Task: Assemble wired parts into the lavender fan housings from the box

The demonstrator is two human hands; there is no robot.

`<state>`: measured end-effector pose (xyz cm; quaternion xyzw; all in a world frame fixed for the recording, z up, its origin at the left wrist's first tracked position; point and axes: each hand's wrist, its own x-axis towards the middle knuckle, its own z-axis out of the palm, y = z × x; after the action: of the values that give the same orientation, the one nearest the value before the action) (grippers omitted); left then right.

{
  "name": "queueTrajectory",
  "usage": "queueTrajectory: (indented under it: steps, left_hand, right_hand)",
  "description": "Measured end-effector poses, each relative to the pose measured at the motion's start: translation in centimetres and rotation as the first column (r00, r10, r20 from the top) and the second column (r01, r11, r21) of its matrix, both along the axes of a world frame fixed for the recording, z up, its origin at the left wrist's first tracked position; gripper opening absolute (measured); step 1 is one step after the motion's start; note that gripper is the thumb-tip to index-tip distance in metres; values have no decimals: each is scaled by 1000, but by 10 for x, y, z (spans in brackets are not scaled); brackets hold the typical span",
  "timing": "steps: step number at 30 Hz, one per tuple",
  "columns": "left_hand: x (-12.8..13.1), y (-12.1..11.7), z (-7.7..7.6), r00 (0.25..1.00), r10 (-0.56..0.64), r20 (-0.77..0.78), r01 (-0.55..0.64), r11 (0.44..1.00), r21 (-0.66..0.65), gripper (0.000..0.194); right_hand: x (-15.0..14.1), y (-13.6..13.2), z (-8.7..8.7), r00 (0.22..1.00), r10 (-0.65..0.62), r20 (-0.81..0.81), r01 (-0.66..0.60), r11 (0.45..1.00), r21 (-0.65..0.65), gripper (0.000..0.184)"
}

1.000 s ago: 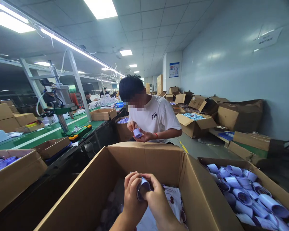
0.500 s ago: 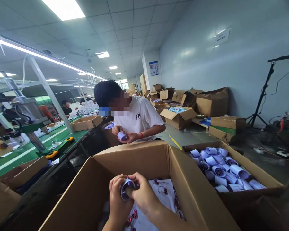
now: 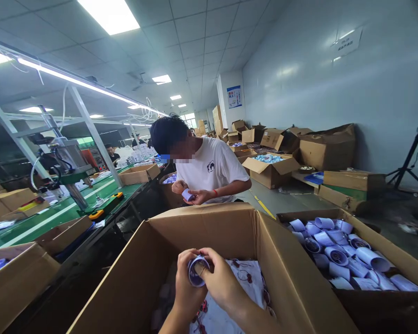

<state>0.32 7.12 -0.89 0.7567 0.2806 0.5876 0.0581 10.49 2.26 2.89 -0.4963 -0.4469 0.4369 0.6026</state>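
Observation:
Both my hands are raised over a large open cardboard box [image 3: 230, 225] in front of me. My left hand [image 3: 184, 287] is wrapped round a small rolled pale-purple paper tube [image 3: 196, 270]. My right hand [image 3: 221, 280] grips the same tube from the right, fingers curled over its end. Below the hands, inside the box, lies a white printed sheet with small red parts [image 3: 244, 278].
A second open box [image 3: 404, 262] at my right holds several rolled purple tubes [image 3: 337, 253]. A person in a white T-shirt [image 3: 209, 169] sits opposite holding a similar tube. A green conveyor table [image 3: 55, 215] with a press machine [image 3: 64, 162] runs along the left. More cartons [image 3: 327, 146] line the right wall.
The view swung right and then partly back left. My hands stayed together on the tube, and the right fingers shifted over its end.

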Motion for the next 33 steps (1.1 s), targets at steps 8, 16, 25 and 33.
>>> queueTrajectory:
  steps: [8, 16, 25, 33]
  left_hand:
    - [-3, -4, 2, 997, 32, -76, -27, 997, 78, 32]
    - [-8, -2, 1, 999, -19, 47, 22, 997, -72, 33]
    - [-10, 0, 2, 747, -502, 435, 663, 604, -441, 64]
    - [-12, -10, 12, 788, -511, 343, 615, 632, -472, 39]
  right_hand:
    - [-3, -3, -3, 995, -21, 98, 15, 998, 67, 25]
    - [-9, -3, -7, 1000, 19, 2, -19, 999, 35, 28]
    - [38, 8, -3, 921, 373, 112, -385, 914, 128, 64]
    - [38, 8, -13, 909, 156, 387, -279, 918, 284, 64]
